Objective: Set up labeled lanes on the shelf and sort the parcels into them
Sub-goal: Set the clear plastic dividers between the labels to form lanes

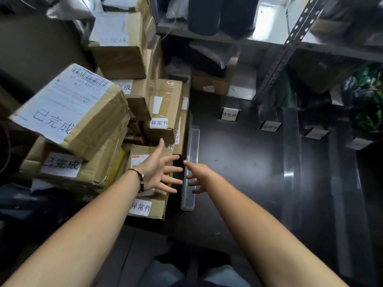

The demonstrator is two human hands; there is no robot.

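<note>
A heap of brown cardboard parcels (116, 129) with white handwritten labels fills the left side of the dark shelf (238, 162). Clear plastic dividers stand on the shelf: one (191, 162) right beside the parcels, a taller one (291, 152) further right. Small white lane labels stand at the back, the nearest (229, 114) beside a second (270, 126). My left hand (160, 172), fingers spread, hovers over a low parcel (145, 160) at the heap's edge. My right hand (198, 175), fingers also spread, is at the near divider. Neither hand holds anything.
A perforated metal upright (288, 48) carries an upper shelf with dark bags (219, 15). More boxes (209, 81) and bags sit at the back. Green plastic wrap (362, 96) lies at the far right. My legs (194, 274) show below the shelf edge.
</note>
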